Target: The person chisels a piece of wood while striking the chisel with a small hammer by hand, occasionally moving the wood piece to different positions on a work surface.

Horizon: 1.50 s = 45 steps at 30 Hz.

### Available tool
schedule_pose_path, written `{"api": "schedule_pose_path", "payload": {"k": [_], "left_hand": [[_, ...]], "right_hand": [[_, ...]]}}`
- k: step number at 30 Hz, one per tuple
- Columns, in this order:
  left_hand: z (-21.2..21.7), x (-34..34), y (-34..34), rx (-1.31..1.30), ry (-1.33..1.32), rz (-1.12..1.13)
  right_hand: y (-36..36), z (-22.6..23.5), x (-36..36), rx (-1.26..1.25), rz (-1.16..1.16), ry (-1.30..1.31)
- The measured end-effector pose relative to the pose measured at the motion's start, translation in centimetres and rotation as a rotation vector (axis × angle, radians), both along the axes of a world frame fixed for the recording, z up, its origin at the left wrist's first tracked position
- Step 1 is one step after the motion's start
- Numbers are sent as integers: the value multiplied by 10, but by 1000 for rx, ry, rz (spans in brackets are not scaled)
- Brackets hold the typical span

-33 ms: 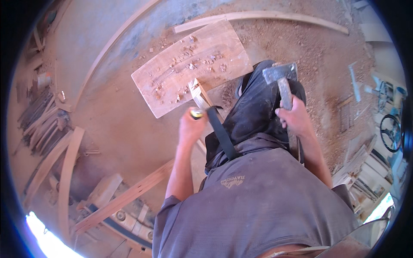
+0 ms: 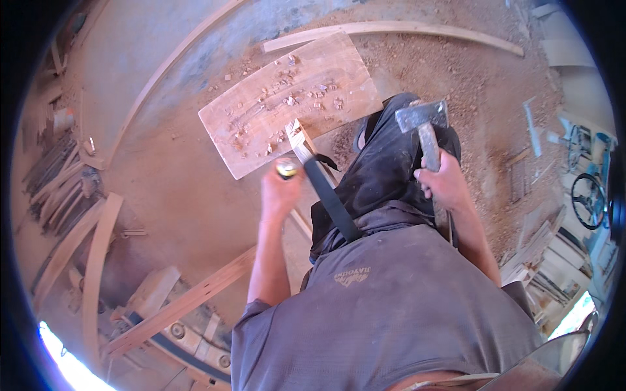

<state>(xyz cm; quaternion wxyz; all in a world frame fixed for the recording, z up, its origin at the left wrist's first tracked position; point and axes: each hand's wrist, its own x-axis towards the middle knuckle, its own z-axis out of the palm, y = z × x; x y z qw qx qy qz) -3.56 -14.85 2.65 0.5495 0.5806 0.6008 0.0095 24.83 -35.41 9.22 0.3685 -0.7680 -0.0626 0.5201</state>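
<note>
My left hand [image 2: 282, 188] is closed round a chisel [image 2: 285, 169]; only the round yellow-and-dark butt of its handle shows, and the blade is hidden. Just right of this hand, a narrow wooden piece [image 2: 298, 138] lies with its far end on a broad board [image 2: 355, 68]. A dark strap [image 2: 331, 199] runs over the narrow piece toward my waist. In my right hand [image 2: 447, 182] is a hammer [image 2: 422, 116], gripped by its wooden handle, its metal head raised over my right knee. Several wood chips [image 2: 290, 100] are scattered on the board.
Curved wooden strips lie beyond the board [image 2: 391, 27] and to its left [image 2: 156, 81]. Stacked timber [image 2: 59, 176] stands at the left, with a long plank [image 2: 182, 303] at lower left. Sawdust covers the ground [image 2: 482, 78] at right. A steering wheel [image 2: 588, 201] is at far right.
My left hand has moved a little left and slightly away from me with the chisel. My right hand and the hammer have shifted only slightly left.
</note>
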Motion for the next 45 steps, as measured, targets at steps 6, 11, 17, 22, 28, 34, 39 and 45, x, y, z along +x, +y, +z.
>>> {"api": "schedule_pose_path", "payload": {"k": [6,11,17,22,28,34,39,45], "left_hand": [[77,-36,74,412,-609,332],[111,-64,115,475,-637,274],[95,-30,123,411,-1141,314],[62,9,126,190,-1191,584],[41,38,111,284,-1054,631],[34,51,104,333,-996,650],[35,60,109,390,-914,675],[35,60,111,387,-920,667]], "right_hand": [[5,29,-42,-80,158,-83],[20,50,-61,-127,177,-117],[27,43,-58,-151,253,-148],[33,36,-50,-123,253,-129],[40,29,-41,-116,260,-101],[47,23,-35,-85,325,-111],[59,21,-30,-42,438,-230],[76,34,-35,18,469,-282]]}}
